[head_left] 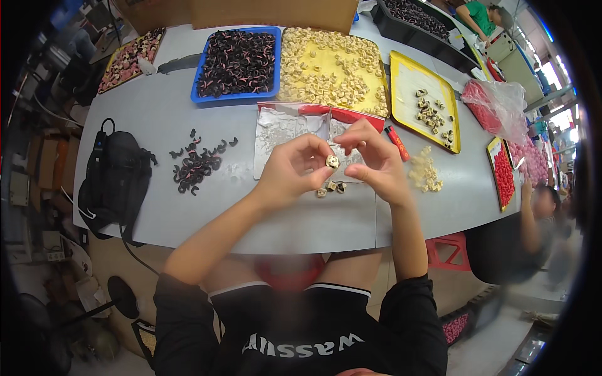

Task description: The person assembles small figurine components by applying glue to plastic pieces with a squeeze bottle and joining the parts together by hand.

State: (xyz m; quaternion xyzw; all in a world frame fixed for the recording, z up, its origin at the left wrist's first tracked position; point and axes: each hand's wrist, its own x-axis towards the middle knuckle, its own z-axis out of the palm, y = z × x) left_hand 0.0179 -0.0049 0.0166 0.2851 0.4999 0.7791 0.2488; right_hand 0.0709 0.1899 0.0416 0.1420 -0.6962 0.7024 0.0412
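My left hand (287,170) pinches a small cream-coloured piece with dark parts (332,161) between thumb and fingertips. My right hand (381,164) hovers just beside it, thumb and forefinger apart, and I see nothing between them. Below the hands, a few cream-and-black pieces (331,188) lie on the grey table (251,219). Behind them is a shallow box with a silvery lining and red edge (276,128), partly covered by my hands. A loose pile of black and pink curved pieces (196,164) sits to the left, and small cream pieces (426,170) to the right.
At the back stand a blue tray of black curved pieces (194,88) and a yellow tray of cream pieces (307,59). Another yellow tray (407,75) holds cream-and-black pieces. A red-and-black object (397,144), a black bag (119,175) and a red-piece tray (501,172) lie around. People work nearby.
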